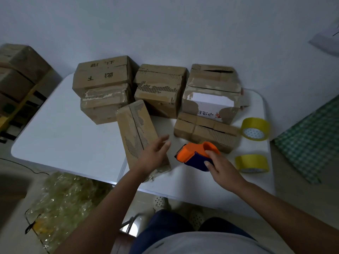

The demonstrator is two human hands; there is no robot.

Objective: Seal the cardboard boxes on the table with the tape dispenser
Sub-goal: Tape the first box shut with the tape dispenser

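Several worn cardboard boxes stand on the white table. A long narrow box lies nearest me, its top seam running away from me. My left hand rests on its near end with fingers straight. My right hand grips the orange and dark blue tape dispenser just right of that box, above the table. A low flat box lies behind the dispenser. Bigger boxes stand behind: a stack of two at left, one in the middle, one with a torn white window at right.
Two yellow tape rolls sit at the table's right edge. A heap of crumpled clear tape lies on the floor at left. More boxes and a shelf stand far left. A green checked cloth is at right.
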